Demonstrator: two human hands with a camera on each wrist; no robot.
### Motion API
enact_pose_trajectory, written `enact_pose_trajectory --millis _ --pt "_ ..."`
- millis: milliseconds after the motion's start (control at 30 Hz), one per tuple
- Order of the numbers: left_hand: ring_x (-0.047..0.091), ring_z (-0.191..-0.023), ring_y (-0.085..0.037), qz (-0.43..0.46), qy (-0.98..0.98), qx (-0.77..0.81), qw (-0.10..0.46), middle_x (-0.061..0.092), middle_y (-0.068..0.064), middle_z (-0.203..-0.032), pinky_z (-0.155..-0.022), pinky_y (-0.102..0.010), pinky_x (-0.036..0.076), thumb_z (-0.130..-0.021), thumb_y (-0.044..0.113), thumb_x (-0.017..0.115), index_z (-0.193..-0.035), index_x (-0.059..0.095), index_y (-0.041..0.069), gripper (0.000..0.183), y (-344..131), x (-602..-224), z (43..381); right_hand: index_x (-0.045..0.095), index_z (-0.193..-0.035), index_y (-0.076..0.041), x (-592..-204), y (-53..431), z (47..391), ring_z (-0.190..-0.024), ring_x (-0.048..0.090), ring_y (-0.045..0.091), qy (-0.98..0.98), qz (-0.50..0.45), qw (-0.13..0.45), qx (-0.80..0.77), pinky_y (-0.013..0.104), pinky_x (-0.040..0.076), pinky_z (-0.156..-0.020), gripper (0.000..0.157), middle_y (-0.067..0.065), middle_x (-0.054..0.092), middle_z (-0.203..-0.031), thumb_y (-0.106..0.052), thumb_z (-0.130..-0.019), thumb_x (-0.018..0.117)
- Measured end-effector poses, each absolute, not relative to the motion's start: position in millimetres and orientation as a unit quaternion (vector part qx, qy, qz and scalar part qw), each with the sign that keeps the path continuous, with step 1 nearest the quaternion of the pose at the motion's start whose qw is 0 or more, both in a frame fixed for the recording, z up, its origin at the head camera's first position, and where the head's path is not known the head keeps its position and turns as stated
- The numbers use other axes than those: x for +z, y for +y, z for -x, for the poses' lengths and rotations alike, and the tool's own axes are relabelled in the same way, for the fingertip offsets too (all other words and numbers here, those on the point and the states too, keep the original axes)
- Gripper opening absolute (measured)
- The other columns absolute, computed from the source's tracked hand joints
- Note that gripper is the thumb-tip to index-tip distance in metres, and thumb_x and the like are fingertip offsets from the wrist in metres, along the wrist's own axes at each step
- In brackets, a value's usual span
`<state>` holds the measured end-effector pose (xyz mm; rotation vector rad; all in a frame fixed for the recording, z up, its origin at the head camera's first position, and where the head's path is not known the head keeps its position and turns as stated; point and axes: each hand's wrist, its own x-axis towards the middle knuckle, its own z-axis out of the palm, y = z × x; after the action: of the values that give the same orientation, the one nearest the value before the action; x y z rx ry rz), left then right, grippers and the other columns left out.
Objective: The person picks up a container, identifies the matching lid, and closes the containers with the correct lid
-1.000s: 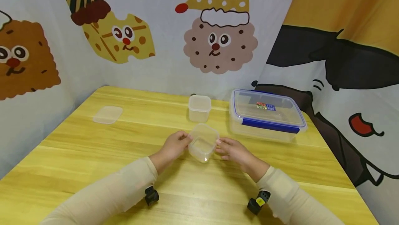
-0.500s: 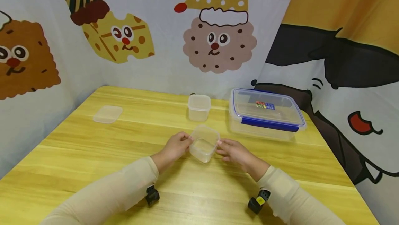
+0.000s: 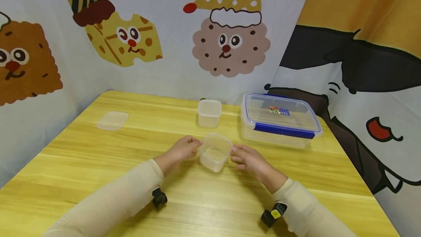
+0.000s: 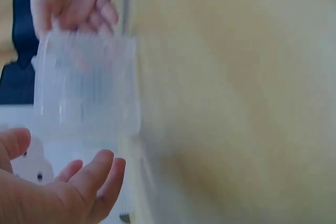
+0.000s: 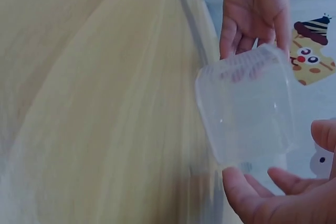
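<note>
A clear square plastic container [image 3: 215, 156], its top uncovered, stands on the table between the two hands. My left hand [image 3: 179, 151] is at its left side; in the left wrist view the fingers [image 4: 94, 179] are loosely spread and apart from the container wall [image 4: 86, 87]. On the opposite side is my right hand [image 3: 251, 161], its fingertips close to the rim. From the right wrist view, the right thumb and fingers [image 5: 239, 187] are spread, with a fingertip at or near the container's edge; whether it touches, I cannot tell.
Behind stands a similar small container [image 3: 209, 113]. A large clear box [image 3: 279, 120] with a blue-edged lid and blue clip sits at the back right. A thin translucent lid [image 3: 113, 120] lies flat at the left of the wooden table [image 3: 131, 149]. A printed curtain [image 3: 177, 80] hangs behind.
My left hand has drawn slightly left, loosening from the container's rim. The right hand has barely moved. The container's position hardly differs.
</note>
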<state>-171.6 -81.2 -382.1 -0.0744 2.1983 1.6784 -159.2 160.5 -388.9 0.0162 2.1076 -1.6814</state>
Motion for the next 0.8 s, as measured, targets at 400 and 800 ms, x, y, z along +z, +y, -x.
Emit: enact_pose_trajectory --millis 400,800 --pt "0.041 -0.133 -0.041 -0.051 0.751 0.610 0.247 0.039 -0.024 -0.147 -0.109 -0.048 0.038 -0.103 0.020 0.046 -0.144 0.038 -0.002 0.048 -90.9 -378.6 204.5 0.027 -0.146 0.009 -385.3 149.2 148.4 -0.130 0.041 0.046 0.754 -0.021 0.183 -0.630 0.052 0.043 -0.102 0.058 0.032 0.036 -0.145 -0.016 -0.099 0.050" --pt "0.042 -0.132 -0.039 -0.081 0.714 0.637 0.278 0.042 -0.025 -0.144 -0.103 -0.055 0.042 -0.104 0.013 0.042 -0.145 0.036 -0.003 0.044 -85.8 -386.1 206.5 0.026 -0.146 0.011 -390.8 140.5 141.5 -0.129 0.042 0.045 0.752 -0.019 0.171 -0.636 0.051 0.046 -0.099 0.056 0.032 0.033 -0.147 -0.012 -0.100 0.049"
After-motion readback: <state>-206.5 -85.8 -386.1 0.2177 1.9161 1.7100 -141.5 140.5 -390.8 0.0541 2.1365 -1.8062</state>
